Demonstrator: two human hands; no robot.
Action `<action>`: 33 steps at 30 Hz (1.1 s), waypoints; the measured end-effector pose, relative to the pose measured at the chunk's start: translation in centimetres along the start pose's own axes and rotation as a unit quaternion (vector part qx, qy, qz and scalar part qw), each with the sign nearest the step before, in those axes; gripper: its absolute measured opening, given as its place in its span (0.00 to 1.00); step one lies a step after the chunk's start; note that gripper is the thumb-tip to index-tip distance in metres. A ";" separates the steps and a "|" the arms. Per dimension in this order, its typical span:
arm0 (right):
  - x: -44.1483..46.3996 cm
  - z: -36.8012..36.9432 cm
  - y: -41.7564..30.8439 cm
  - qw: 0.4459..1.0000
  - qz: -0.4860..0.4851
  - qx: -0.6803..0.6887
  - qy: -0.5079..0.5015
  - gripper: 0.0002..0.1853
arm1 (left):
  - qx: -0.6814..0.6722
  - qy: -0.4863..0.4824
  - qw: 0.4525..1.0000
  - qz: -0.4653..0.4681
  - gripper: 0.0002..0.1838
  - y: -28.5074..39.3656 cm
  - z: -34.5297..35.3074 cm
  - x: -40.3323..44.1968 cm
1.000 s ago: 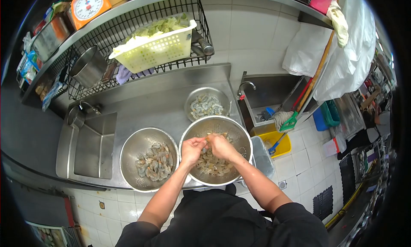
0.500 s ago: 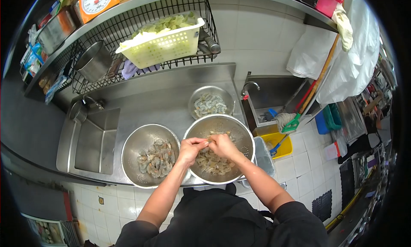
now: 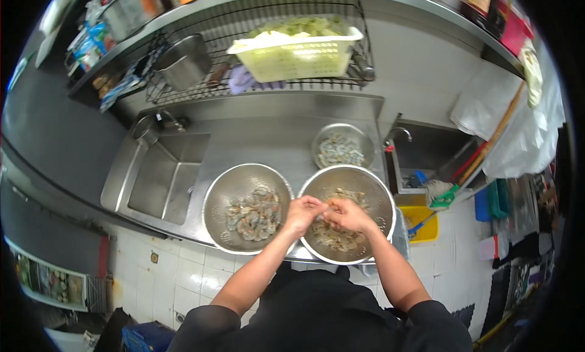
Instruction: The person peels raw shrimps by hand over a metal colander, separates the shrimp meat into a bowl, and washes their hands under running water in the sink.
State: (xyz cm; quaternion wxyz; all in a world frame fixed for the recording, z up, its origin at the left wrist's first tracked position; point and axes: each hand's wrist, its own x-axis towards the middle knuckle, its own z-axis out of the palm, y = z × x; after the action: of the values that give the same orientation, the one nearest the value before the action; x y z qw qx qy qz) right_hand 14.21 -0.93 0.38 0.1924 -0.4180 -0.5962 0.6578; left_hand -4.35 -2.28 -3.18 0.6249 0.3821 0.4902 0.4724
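- So the small piece (image 3: 326, 208) is pinched between the fingertips of both hands, just over the right perforated bowl (image 3: 382, 202). Too blurry to say exactly what it is, sorry.
- Left hand (image 3: 303, 215) has its back turned up, thumb and fingers nipped together on that piece. Its forearm runs up over the spot where the two big bowls meet.
- Right hand (image 3: 348, 216) comes in from the other side, fingers curled in and gripping the same bit, forearm slanting across the bowl's front right rim.
- That bowl sits by the front right corner of the counter (image 3: 262, 138), rim reaching the front edge. Brownish shell-like bits (image 3: 339, 237) lie in it, below the hands.
- Left perforated bowl (image 3: 216, 196) is just beside it, also at the front edge, greyish shrimp (image 3: 253, 215) heaped around its middle.
- Smaller bowl (image 3: 341, 130) with paler shrimp (image 3: 342, 152) is right behind, near the counter's right edge, so it's tight there.
- Room-wise, bare steel shows behind the left bowl to the counter's back edge, plus a narrow strip beside the sink (image 3: 159, 187) at the left end.
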 end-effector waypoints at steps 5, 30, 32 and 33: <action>3.4 -1.6 -2.4 0.999 -0.001 -0.031 0.033 0.14 | -0.012 0.066 0.998 0.002 0.08 3.3 -3.3 -0.3; 3.5 5.5 -2.8 0.862 -0.251 -0.400 0.185 0.15 | 0.228 -0.033 0.965 0.121 0.04 7.0 -4.6 -0.7; 2.8 5.1 -2.4 0.880 -0.253 -0.341 0.214 0.13 | 0.337 0.008 0.911 0.240 0.07 6.3 -2.0 0.0; 2.7 4.8 -1.9 0.879 -0.250 -0.342 0.219 0.13 | 0.391 0.035 0.861 0.323 0.09 6.3 -0.5 0.1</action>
State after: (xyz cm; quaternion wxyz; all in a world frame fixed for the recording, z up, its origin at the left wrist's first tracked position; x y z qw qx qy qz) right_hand 8.44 -1.54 1.00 0.3214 -0.4279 -0.8115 0.2346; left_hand -6.22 -0.55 2.58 0.2190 0.7151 0.5053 0.4306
